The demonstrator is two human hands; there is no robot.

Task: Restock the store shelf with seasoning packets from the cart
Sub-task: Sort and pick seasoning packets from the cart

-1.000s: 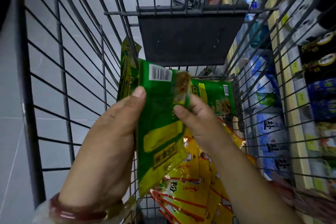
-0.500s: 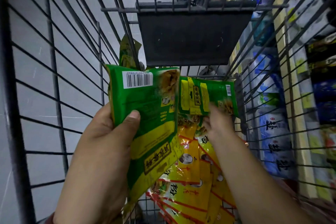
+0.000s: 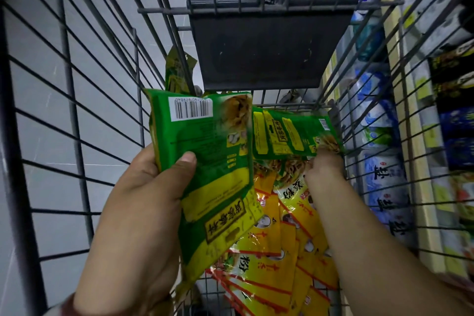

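Fingers (image 3: 323, 161) of right hand (image 3: 323, 174) now down on far green packet (image 3: 289, 133), grip unclear | left hand (image 3: 143, 200) holding green stack (image 3: 213, 174) | cart (image 3: 77, 110) pick ongoing, shelving pending

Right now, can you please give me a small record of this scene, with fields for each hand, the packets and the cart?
left hand: left hand grips a green packet, thumb on its front
right hand: right hand reaches to a second green packet deep in the cart; its fingers are hidden
loose stock: yellow packets lie piled on the cart floor
cart: wire cart, dark flap at far end
shelf: store shelf at right, stocked
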